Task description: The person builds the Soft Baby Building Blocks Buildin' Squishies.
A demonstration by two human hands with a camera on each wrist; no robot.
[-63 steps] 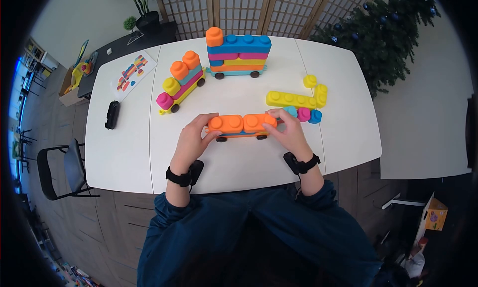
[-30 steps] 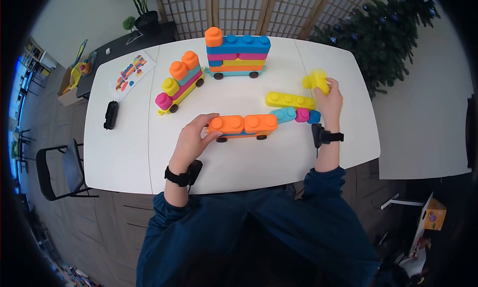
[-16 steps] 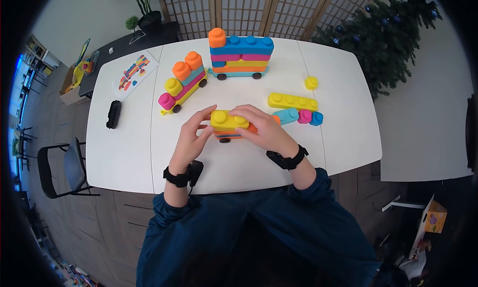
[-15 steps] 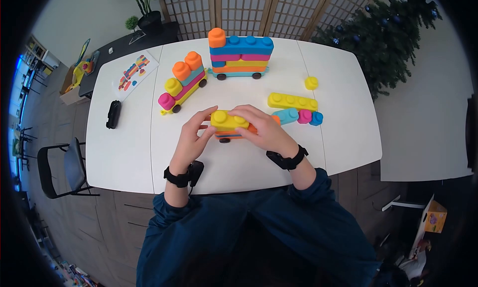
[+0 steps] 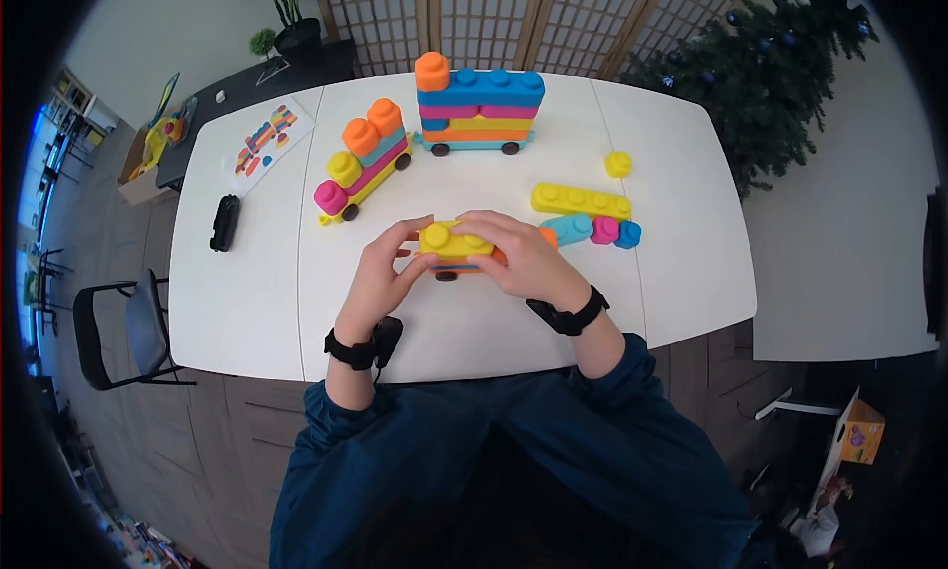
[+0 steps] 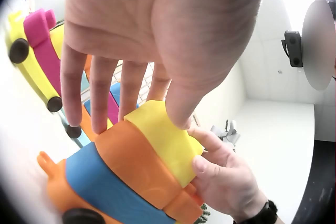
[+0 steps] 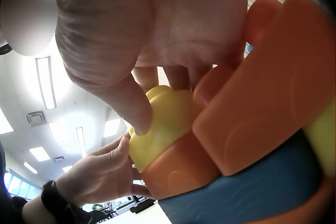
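Note:
A yellow two-stud brick (image 5: 441, 241) sits on the left orange brick (image 6: 134, 155) of a wheeled wagon, whose blue layer (image 7: 247, 195) lies below. My left hand (image 5: 379, 276) is at the left end, its thumb against the yellow brick's near side and its fingers at the far side. From the right, my right hand (image 5: 528, 260) pinches the yellow brick between thumb and fingers. In the right wrist view the second orange brick (image 7: 262, 92) stands beside it. My right hand hides much of the wagon in the head view.
Behind stand a tall wheeled stack (image 5: 481, 95) and a smaller wheeled car (image 5: 367, 174). To the right lie a long yellow brick (image 5: 581, 201), a yellow single brick (image 5: 618, 164), and turquoise (image 5: 567, 229), pink (image 5: 604, 230) and blue (image 5: 627, 234) bricks. A picture sheet (image 5: 267, 143) and black case (image 5: 225, 224) lie left.
My right hand went to the right side, picked up the yellow two-stud brick and brought it onto the wagon's left orange brick. My left hand stayed at the wagon's left end.

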